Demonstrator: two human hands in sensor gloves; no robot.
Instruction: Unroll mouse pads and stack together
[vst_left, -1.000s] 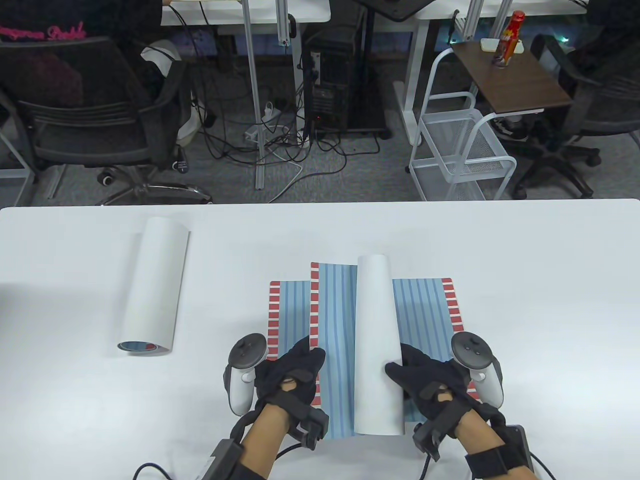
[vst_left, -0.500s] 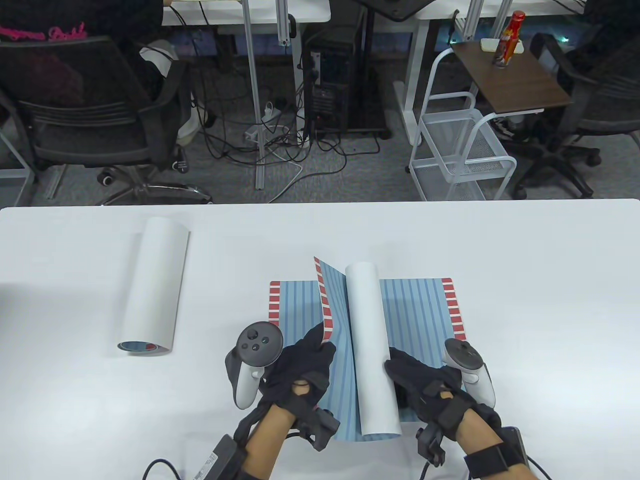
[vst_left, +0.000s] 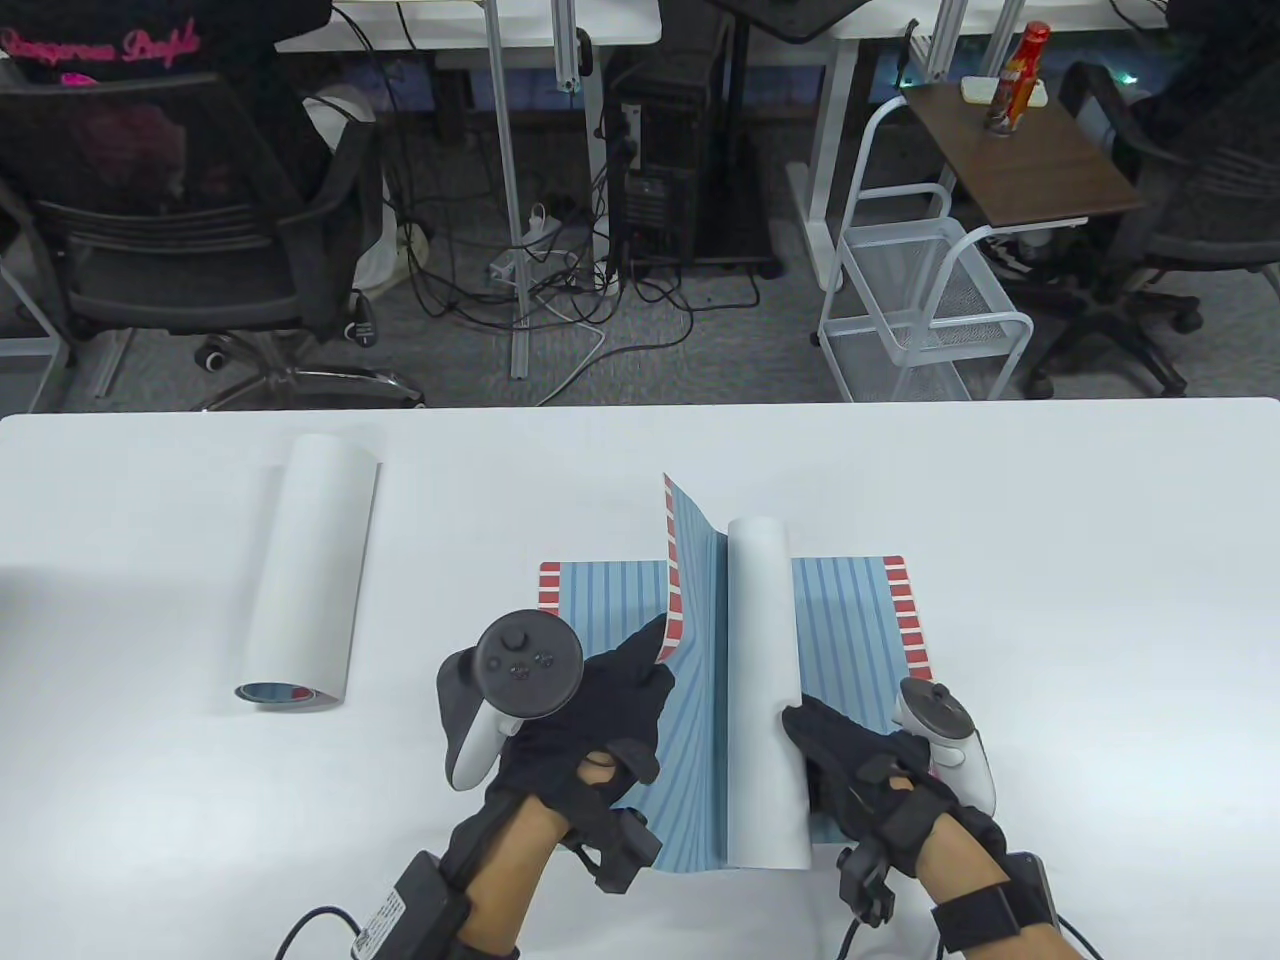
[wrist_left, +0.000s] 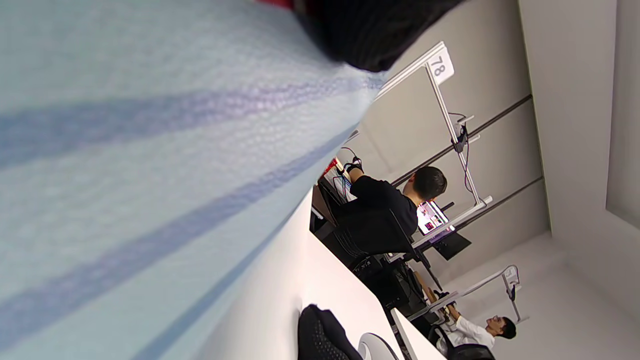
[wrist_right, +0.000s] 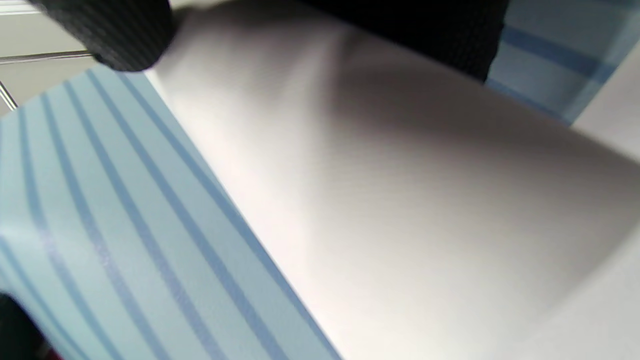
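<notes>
A flat blue-striped mouse pad (vst_left: 850, 620) with red-checked ends lies on the white table (vst_left: 1080, 600). On it a second pad (vst_left: 700, 700) is partly unrolled; its white roll (vst_left: 765, 690) stands to the right and its red-checked free edge (vst_left: 675, 570) is lifted. My left hand (vst_left: 620, 700) holds that lifted edge. My right hand (vst_left: 840, 760) grips the roll near its near end. A third pad (vst_left: 310, 570) lies rolled up at the left. The left wrist view shows striped pad surface (wrist_left: 150, 165) close up. The right wrist view shows the white roll (wrist_right: 400, 200).
Beyond the table's far edge are an office chair (vst_left: 170, 210), floor cables, a computer tower (vst_left: 660, 190), a white wire cart (vst_left: 930, 300) and a small brown side table (vst_left: 1030, 160) with a red bottle (vst_left: 1015, 75).
My left hand has lifted the pad's free edge off the lower pad and raised it. The roll in my right hand has shifted slightly right and tightened.
</notes>
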